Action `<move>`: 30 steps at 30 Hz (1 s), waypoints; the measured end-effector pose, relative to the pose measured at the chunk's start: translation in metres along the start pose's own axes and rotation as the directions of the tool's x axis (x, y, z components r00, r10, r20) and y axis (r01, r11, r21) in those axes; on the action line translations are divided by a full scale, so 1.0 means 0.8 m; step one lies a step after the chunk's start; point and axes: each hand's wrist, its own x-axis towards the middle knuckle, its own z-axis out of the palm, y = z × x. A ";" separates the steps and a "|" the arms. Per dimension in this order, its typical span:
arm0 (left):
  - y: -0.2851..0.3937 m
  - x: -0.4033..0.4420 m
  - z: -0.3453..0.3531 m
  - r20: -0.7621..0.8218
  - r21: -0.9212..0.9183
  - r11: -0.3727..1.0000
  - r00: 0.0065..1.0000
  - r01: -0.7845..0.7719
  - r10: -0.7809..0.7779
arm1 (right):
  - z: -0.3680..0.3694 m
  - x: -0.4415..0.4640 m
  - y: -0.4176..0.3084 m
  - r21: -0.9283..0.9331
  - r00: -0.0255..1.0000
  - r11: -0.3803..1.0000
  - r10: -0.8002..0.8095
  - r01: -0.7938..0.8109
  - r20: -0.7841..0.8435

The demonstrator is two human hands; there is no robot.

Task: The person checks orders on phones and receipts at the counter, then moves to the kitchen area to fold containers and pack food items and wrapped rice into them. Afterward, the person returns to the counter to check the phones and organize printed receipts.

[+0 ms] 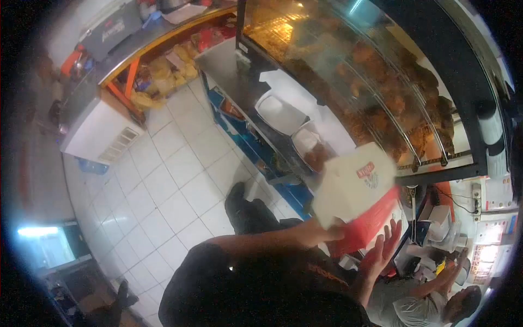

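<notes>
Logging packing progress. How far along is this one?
Looks done: the printed box appears closed, though it's blurred. In hand: that box and a red plastic bag, left hand at their near edge, right hand open beside the bag. Likely remaining: bagging, since the box isn't visibly inside. Can't tell if the open white boxes belong to this job.

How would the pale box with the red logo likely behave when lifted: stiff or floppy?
The pale box would probably stay fairly stiff, given its flat panel and defined edges. It looks like card, so may dent if squeezed. Weight is uncertain: any contents are hidden.
</notes>
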 end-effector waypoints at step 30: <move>0.037 0.021 -0.004 -0.370 -0.521 0.853 0.891 0.034 -0.262 | 0.053 0.007 0.009 0.151 0.712 0.791 -0.602 0.593 0.361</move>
